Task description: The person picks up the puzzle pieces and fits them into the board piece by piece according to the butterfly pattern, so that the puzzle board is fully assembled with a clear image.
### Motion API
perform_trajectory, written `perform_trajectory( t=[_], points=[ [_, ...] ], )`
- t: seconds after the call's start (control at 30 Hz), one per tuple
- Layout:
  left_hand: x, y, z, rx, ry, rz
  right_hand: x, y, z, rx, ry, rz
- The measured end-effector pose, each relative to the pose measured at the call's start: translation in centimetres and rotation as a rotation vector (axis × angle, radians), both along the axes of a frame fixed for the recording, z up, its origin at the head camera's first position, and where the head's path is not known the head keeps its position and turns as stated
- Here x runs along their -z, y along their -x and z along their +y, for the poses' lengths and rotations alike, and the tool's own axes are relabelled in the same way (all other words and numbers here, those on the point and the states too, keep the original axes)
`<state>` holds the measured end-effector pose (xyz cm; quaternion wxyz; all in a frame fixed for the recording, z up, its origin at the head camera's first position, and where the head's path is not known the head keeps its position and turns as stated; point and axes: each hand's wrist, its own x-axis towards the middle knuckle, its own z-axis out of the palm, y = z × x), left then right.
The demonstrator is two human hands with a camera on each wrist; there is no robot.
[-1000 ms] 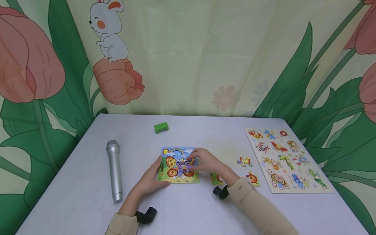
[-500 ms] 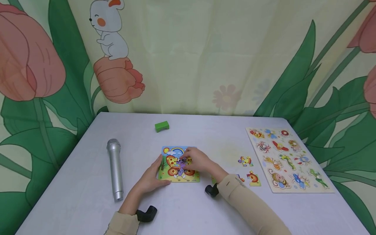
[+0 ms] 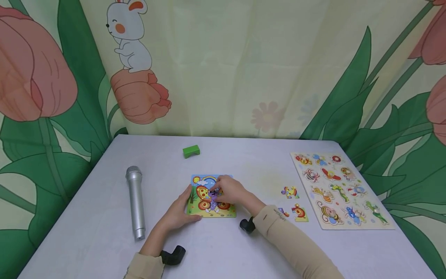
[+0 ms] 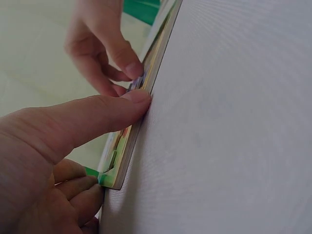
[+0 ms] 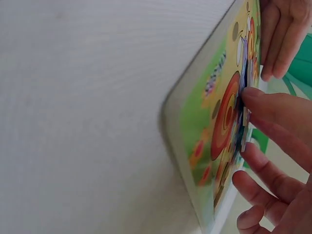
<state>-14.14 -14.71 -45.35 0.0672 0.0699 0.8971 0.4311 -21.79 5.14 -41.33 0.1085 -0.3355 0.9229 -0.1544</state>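
A square butterfly puzzle board (image 3: 205, 212) lies on the table in the head view. My left hand (image 3: 179, 211) holds it at its left side, thumb along the near edge and fingers at the left edge. My right hand (image 3: 231, 190) is over the board and pinches a purple puzzle piece (image 3: 213, 197), the butterfly's body, between thumb and fingers. In the right wrist view, the thin puzzle piece (image 5: 242, 124) stands slightly raised over the board (image 5: 195, 146) near its middle. The board's upper right part is hidden under my right hand.
Loose puzzle pieces (image 3: 299, 213) lie right of the board, one partly behind the right sleeve; another piece (image 3: 290, 192) sits farther back. A large insect-picture board (image 3: 345, 193) is at right. A silver microphone (image 3: 136, 205) lies at left, a green block (image 3: 191, 151) at the back.
My right hand has moved left across the board, bringing the purple puzzle piece from the right side to the middle of the butterfly. My left hand keeps its place on the board.
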Motion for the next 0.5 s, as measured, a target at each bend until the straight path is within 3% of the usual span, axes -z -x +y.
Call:
perform_trajectory(
  t=[0.2,0.5],
  points=[
    [0.08,0.0,-0.01,0.001,-0.003,0.002,0.04,-0.04,-0.27,0.011,-0.047,0.027],
    [0.34,0.1,-0.01,-0.009,0.001,0.001,0.14,-0.25,-0.48,0.07,-0.041,0.019]
  ],
)
